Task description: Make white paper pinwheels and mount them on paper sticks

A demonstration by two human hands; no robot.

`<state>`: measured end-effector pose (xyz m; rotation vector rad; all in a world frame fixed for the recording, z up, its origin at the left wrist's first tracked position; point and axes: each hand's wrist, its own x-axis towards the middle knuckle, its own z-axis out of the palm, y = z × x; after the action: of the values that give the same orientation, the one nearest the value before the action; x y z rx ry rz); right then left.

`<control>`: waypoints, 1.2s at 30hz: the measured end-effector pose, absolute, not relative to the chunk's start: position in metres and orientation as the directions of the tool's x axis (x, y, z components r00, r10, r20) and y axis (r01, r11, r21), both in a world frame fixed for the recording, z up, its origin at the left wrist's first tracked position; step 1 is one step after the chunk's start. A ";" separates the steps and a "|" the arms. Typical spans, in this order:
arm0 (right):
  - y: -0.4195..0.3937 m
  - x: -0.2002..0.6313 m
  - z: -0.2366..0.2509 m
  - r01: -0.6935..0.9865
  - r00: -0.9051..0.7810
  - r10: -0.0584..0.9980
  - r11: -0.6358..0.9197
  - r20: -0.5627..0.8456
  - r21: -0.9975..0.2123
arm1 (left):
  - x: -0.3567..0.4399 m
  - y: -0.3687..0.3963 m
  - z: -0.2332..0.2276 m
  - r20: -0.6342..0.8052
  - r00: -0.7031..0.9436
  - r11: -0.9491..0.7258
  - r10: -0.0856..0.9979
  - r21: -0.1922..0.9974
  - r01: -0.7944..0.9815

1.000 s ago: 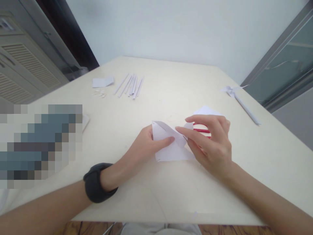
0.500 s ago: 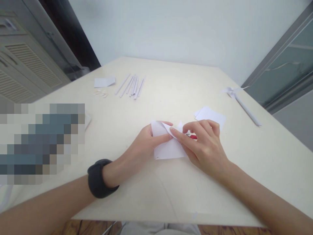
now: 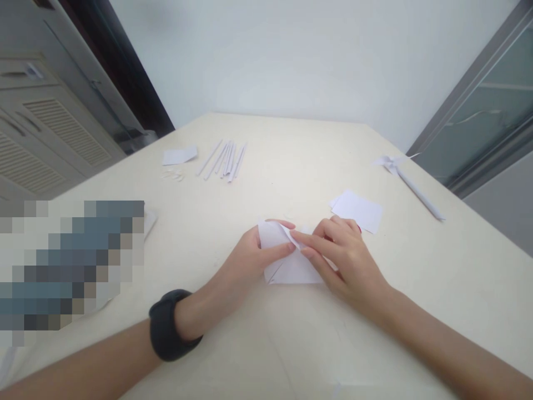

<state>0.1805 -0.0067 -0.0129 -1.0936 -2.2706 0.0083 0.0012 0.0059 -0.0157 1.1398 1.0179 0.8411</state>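
Observation:
A white sheet of paper [image 3: 291, 269] with a slit at its lower left corner is held between both hands, low over the table. My left hand [image 3: 254, 253], a black band on its wrist, grips the paper's left side, thumb on top and fingers behind. One flap of the paper curls inward under the left thumb. My right hand [image 3: 343, 250] pinches the curled flap near the middle with thumb and index finger. A small bit of something red shows behind the right hand, mostly hidden.
White paper squares [image 3: 360, 210] lie beyond my right hand. A paper pinwheel on a stick [image 3: 420, 191] rests at the right edge. Several rolled paper sticks [image 3: 227, 160], a paper piece [image 3: 179, 155] and small white scraps [image 3: 172, 174] lie at the back left. A pixelated area covers the left.
The view has tilted up slightly, so things sit lower. My right thumb has come in to the flap beside the index finger, and the red thing is now mostly covered by the hand.

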 end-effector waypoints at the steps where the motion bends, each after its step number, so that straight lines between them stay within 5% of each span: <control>1: -0.006 0.181 -0.013 0.704 -0.445 0.733 0.642 0.514 -0.305 | 0.001 0.006 -0.016 -0.205 0.321 0.219 0.925 0.976 -0.009; 14: -0.001 0.181 -0.012 0.504 -0.203 0.946 0.322 0.253 -0.801 | 0.003 0.005 -0.006 -0.246 0.330 0.196 0.912 0.964 0.179; 28: 0.004 0.186 -0.014 0.472 -0.160 0.978 0.195 0.134 -0.860 | 0.008 0.000 -0.005 -0.093 0.280 0.030 0.955 0.974 0.223; 36: 0.005 0.191 -0.020 0.400 -0.099 0.995 0.018 -0.023 -0.916 | 0.005 0.001 -0.002 -0.144 0.320 0.071 0.936 0.971 0.229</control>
<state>0.1906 0.0054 -0.0196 -1.4592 -1.5868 1.0634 0.0046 0.0010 -0.0019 1.4221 1.1499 0.7650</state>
